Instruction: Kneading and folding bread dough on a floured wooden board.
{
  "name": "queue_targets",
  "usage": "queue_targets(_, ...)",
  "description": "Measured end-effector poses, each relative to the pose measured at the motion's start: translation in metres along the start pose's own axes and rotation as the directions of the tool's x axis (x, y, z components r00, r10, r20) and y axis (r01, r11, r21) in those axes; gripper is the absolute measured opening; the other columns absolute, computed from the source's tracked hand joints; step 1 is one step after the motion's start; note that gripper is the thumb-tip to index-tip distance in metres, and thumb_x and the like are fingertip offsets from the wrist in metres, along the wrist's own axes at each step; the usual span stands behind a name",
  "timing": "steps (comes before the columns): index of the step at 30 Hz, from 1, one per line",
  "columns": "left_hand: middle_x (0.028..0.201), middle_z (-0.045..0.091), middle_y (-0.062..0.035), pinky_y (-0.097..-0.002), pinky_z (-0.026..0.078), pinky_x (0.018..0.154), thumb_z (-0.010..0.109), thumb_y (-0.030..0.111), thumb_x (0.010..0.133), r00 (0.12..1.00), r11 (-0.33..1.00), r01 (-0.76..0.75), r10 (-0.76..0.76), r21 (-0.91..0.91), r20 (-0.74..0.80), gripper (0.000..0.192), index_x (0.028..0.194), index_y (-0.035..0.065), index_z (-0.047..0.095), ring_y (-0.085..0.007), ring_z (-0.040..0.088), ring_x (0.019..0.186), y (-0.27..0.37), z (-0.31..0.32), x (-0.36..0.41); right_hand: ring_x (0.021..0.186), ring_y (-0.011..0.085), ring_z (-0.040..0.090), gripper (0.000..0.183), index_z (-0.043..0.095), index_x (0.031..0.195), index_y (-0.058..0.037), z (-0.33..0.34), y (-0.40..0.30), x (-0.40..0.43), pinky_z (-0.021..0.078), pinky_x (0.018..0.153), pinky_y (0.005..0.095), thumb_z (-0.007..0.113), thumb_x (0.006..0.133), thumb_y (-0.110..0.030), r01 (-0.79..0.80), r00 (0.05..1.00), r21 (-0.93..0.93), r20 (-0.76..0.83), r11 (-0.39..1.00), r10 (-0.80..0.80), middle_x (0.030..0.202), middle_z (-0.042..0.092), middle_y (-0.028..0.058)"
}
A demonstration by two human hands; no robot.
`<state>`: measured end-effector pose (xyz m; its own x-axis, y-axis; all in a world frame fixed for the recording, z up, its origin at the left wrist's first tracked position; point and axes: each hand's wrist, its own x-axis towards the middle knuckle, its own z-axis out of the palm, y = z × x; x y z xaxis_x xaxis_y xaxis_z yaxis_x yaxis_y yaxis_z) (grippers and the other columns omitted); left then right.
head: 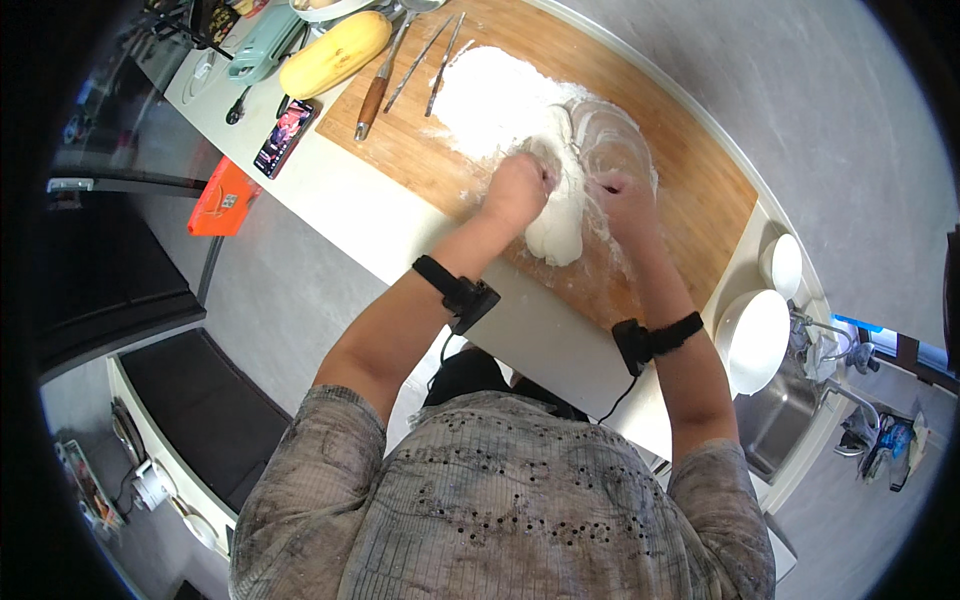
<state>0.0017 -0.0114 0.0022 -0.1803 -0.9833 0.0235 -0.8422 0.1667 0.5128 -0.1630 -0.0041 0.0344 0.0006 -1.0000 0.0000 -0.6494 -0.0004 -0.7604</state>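
Note:
A long piece of pale dough lies on a floured wooden board. My left hand, its fingers curled, is at the dough's left side; whether it pinches any dough cannot be told. Close to the right side of the dough is my right hand, also with curled fingers, and its grip is unclear. White flour is heaped and spread beyond the hands, with a smeared floury patch to the right. Both forearms wear black straps with small devices.
At the board's left lie a wooden-handled utensil and two thin sticks. A yellow oblong fruit or squash and a phone are farther left. White bowls stand at the right, beside a metal sink.

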Motion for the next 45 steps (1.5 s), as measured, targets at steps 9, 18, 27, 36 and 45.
queue_targets(9,0.113,0.061,-0.0121,-0.0358,0.05,0.082,0.059,0.01,0.074,0.917,0.915,-0.397,0.399,0.069,-0.017,0.028,0.101,0.0096,0.066,-0.0297,0.059,0.098,-0.003,-0.011,-0.048,0.114,0.0392,0.052,0.033,0.06,0.11,0.006,0.04,0.016,-0.011,0.042,0.096,0.0397,0.042,0.083,-0.003,0.486,0.869,-0.213,0.218,0.848,-0.443,0.114,0.058,0.027)
queue_targets(18,0.127,0.053,-0.0197,-0.0386,0.039,0.102,0.051,0.009,0.087,0.999,0.998,-0.053,0.053,0.015,0.006,0.038,0.123,-0.002,0.053,-0.0338,0.049,0.119,-0.021,-0.031,-0.024,0.13,0.0369,0.038,0.039,0.049,0.128,-0.0012,-0.03,0.086,0.015,0.0285,0.109,0.04,0.046,0.093,-0.018,0.274,0.958,-0.267,0.16,0.924,-0.238,0.139,0.04,0.0245)
queue_targets(27,0.141,0.038,-0.0214,-0.0447,0.028,0.108,0.049,0.011,0.086,0.991,0.993,-0.117,0.117,-0.008,0.071,0.049,0.132,-0.0041,0.043,-0.0337,0.033,0.134,-0.038,0.01,-0.067,0.137,0.0358,0.025,0.054,0.037,0.138,-0.005,-0.024,0.051,-0.082,0.0181,0.114,0.0449,0.053,0.089,-0.02,0.284,0.924,-0.285,0.337,0.916,-0.182,0.145,0.031,0.0203)
queue_targets(36,0.143,0.035,-0.022,-0.0469,0.029,0.107,0.049,0.008,0.084,0.997,0.989,-0.075,0.077,0.125,-0.018,0.053,0.133,-0.0076,0.039,-0.0359,0.03,0.135,-0.023,0.02,-0.074,0.139,0.0376,0.019,0.058,0.028,0.14,0.0038,0.009,0.05,-0.069,0.0146,0.115,0.0441,0.047,0.092,-0.023,0.173,0.985,-0.461,0.089,0.87,-0.149,0.147,0.025,0.0254)
queue_targets(45,0.137,0.041,-0.0226,-0.048,0.032,0.105,0.046,-0.001,0.082,0.993,0.992,-0.121,0.12,-0.046,-0.02,0.042,0.124,-0.006,0.049,-0.0373,0.039,0.129,-0.016,0.007,-0.045,0.135,0.0343,0.031,0.05,0.04,0.135,0.0016,0.003,0.081,-0.03,0.0289,0.11,0.0391,0.048,0.087,-0.012,0.435,0.873,-0.252,0.354,0.865,-0.336,0.144,0.034,0.0208)
